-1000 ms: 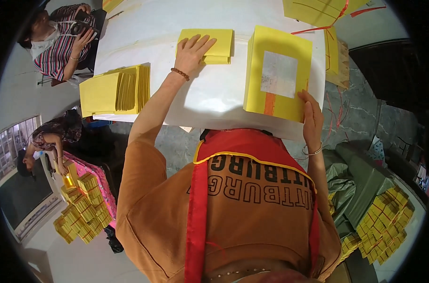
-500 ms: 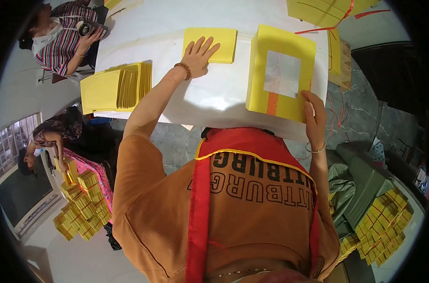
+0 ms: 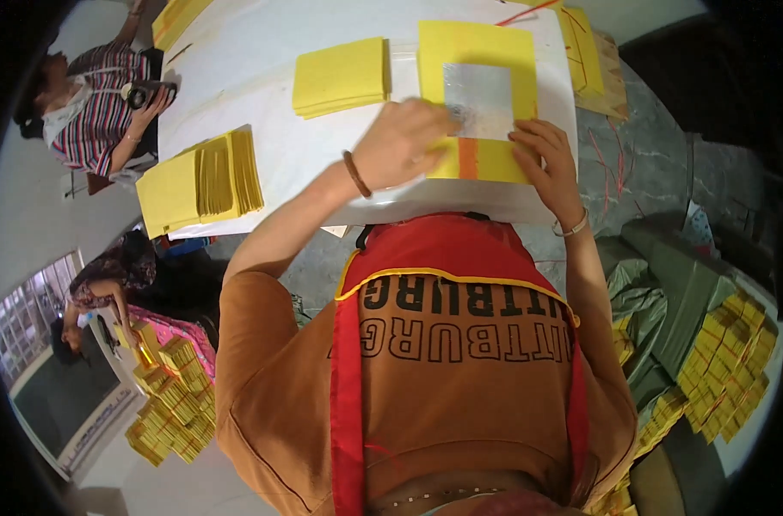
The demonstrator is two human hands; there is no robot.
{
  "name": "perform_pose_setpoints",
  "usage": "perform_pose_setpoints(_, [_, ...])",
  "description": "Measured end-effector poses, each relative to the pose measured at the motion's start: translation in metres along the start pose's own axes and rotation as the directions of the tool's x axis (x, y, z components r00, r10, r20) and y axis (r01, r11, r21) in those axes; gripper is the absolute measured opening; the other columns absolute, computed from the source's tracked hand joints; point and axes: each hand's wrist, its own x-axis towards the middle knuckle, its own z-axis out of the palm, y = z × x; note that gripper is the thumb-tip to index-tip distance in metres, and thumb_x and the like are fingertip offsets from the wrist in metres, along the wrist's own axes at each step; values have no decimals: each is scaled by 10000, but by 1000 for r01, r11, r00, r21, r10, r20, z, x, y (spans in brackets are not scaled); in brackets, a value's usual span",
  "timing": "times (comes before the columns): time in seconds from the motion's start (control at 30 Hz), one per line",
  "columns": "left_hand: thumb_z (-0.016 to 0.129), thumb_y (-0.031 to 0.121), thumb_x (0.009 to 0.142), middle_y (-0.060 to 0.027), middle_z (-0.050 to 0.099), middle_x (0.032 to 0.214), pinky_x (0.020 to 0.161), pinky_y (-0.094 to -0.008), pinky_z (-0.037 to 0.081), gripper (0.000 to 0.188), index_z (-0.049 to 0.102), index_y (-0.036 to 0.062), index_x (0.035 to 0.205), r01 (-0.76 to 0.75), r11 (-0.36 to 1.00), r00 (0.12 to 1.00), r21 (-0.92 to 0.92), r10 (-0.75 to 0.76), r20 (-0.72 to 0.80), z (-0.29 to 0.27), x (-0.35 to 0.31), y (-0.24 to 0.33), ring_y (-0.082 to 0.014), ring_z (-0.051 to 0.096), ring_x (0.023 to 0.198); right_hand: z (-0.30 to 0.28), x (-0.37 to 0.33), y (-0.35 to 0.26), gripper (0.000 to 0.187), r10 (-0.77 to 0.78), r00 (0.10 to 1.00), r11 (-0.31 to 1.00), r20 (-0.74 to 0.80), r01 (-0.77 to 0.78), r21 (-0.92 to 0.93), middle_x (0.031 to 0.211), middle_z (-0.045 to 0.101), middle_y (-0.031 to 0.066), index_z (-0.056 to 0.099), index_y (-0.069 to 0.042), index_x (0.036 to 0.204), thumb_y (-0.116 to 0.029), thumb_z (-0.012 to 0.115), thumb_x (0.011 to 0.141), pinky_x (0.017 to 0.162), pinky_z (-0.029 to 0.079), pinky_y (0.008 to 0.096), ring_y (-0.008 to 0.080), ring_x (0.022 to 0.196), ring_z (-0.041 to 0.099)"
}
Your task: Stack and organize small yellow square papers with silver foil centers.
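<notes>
A stack of yellow paper sheets [image 3: 495, 163] lies before me on the white table, with a silvery rectangle [image 3: 493, 103] and an orange stripe [image 3: 467, 157] on its top face. My left hand [image 3: 404, 142], wearing a beaded bracelet, is at the stack's left edge; its bent fingers are smeared by motion, so what they hold cannot be made out. At the right edge, my right hand [image 3: 548, 163] has its fingers curled and grips the paper there. A smaller pile of yellow sheets [image 3: 340, 76] sits to the left, apart from both hands.
Fanned yellow folded sheets [image 3: 202, 182] rest at the table's [image 3: 280, 163] left corner. More yellow bundles [image 3: 581, 52] stand beyond its right side. A person in stripes [image 3: 116, 95] holds a dark object at far left; another person [image 3: 107, 275] bends over stacked yellow bundles [image 3: 176, 400].
My left hand has left the smaller yellow pile and come right to the large stack. My right hand stays at the stack's right edge. The view has shifted slightly.
</notes>
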Motion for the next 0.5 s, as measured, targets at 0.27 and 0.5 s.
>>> perform_pose_setpoints(0.27, [648,216,781,-67,631,907,684,-323,450,244,644,50,959,-33,997,994,-68,40,101,6,14,21,-228,557,768,-3,-3,5,189,44,999,992,21,-47,120,1115,602,69,658,-68,975,-153,576,828,970,352,355,255,1129,469])
perform_pose_setpoints(0.5, [609,156,829,-92,661,792,666,-264,470,166,663,7,878,588,611,806,-530,-386,449,0,29,4,-136,602,731,-7,-5,14,372,159,986,891,47,-163,423,1137,598,72,630,-40,989,-243,323,934,1008,319,349,248,1175,441])
